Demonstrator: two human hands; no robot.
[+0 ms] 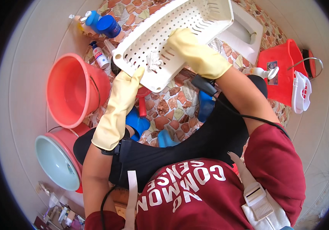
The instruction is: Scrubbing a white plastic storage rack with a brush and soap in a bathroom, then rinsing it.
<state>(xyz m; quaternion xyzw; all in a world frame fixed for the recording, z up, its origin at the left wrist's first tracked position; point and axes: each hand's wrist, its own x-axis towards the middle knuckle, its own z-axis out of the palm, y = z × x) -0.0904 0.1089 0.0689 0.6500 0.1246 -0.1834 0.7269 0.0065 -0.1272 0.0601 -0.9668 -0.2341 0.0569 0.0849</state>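
A white perforated plastic basket [164, 43] is tilted up before me, its hollow side facing me. My left hand [127, 82], in a pale yellow rubber glove, grips its near left corner with the thumb over the rim. My right hand [186, 46], gloved the same way, reaches inside and rests against the slotted wall. Its fingers are curled away from view, so whatever may be under them is hidden. A small crumpled white wad [154, 60] lies inside the basket near the left corner. Below the basket, a red handle [142, 107] of a partly hidden item shows.
At left stand a red bucket [68, 90] and a pale blue basin [56, 164]. Several bottles and a blue jar [109, 26] stand by the wall. A squat toilet [240, 31] lies beyond the basket. A red mop bucket [276, 72] and a spray bottle [260, 72] are at right.
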